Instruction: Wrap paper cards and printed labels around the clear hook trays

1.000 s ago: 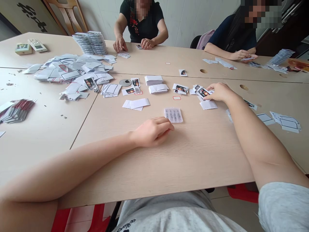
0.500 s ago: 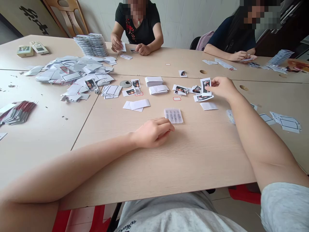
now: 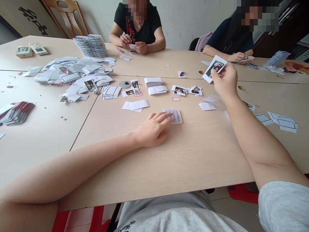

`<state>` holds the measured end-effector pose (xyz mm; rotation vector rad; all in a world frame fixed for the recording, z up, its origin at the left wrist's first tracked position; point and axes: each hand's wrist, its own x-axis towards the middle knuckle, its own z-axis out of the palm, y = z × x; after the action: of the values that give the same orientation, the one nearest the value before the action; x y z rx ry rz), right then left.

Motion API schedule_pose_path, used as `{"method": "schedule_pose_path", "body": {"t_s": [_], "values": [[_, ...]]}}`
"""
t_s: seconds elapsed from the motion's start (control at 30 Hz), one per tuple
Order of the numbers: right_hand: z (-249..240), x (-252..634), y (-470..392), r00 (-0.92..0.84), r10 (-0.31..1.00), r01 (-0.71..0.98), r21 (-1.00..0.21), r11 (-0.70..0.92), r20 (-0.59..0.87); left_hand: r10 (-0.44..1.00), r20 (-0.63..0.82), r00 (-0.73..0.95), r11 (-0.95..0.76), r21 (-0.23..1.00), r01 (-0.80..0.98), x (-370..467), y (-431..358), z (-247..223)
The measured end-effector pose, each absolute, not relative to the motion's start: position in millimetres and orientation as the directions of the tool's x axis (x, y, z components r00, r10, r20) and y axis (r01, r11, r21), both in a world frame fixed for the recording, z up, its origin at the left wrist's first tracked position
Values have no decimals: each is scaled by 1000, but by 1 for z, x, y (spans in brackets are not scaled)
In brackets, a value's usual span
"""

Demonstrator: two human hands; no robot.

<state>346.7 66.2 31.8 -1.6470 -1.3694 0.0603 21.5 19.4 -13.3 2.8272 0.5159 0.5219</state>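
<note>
My right hand (image 3: 225, 80) is raised over the table, pinching a white-bordered card with a dark printed picture (image 3: 215, 68) between thumb and fingers. Below it a blurred white slip (image 3: 211, 98) shows above a plain white slip (image 3: 208, 106). My left hand (image 3: 153, 130) rests on the table with its fingers stretched out, their tips over a small clear plastic packet (image 3: 177, 116) of several little compartments. Whether the fingertips press on the packet I cannot tell. Just beyond lie small dark-printed cards (image 3: 180, 90) and a red-outlined label (image 3: 176, 99).
A large heap of white cards (image 3: 72, 72) covers the left. Stacked packs (image 3: 90, 45) stand behind it. Two white stacks (image 3: 154, 82) and a grey tape roll (image 3: 125, 84) lie mid-table. Black-outlined cards (image 3: 287, 123) are at right. Two people (image 3: 137, 29) sit opposite, hands on cards.
My right hand has lifted the printed card up and away from the small pile. My left fingers have uncurled and stretched over the plastic packet. The person opposite has brought both hands together.
</note>
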Motion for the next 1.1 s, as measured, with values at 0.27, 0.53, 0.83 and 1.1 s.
{"method": "schedule_pose_path", "body": {"t_s": [0.27,0.53,0.83,1.1], "values": [[27,322,62,376,894,414,-907,71,242,383,268,884,-909,280,309,22,20,-14],[5,253,37,-80,996,172,-983,57,44,252,473,844,-962,217,165,19,15,-9],[-18,222,19,-260,960,134,-980,147,108,589,683,433,-795,394,461,21,42,-17],[-28,219,18,-287,943,227,-945,236,167,670,604,431,-740,505,444,23,45,-16]]}}
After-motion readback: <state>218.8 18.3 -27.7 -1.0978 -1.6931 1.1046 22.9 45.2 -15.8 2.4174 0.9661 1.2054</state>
